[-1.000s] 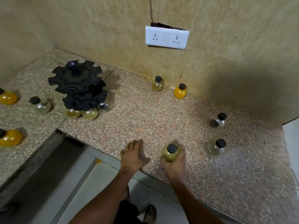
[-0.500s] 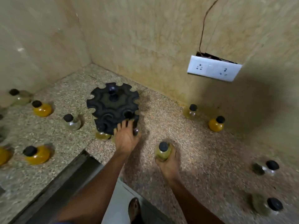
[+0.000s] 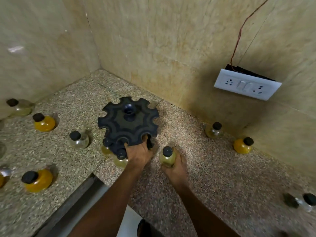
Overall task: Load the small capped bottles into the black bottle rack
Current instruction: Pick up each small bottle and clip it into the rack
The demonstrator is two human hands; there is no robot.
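Along the left edge of the speckled granite tabletop (image 3: 222, 177), round orange-filled glass bottles with black caps (image 3: 44, 123) are sitting beside a clear round capped bottle (image 3: 79, 140). Towards the back corner, the black notched plastic bottle rack (image 3: 128, 122) is standing with a few small bottles hanging in its lower tier. The left hand (image 3: 139, 153) is gripping the rack's near rim, fingers curled over it. Just to its right, the right hand (image 3: 174, 170) is clasping a pale yellow capped bottle (image 3: 167, 157) upright, near the rack but apart from it. Near the back wall, another pale bottle (image 3: 214, 130) and an orange bottle (image 3: 242, 145) are standing below a white wall socket plate (image 3: 246, 84).
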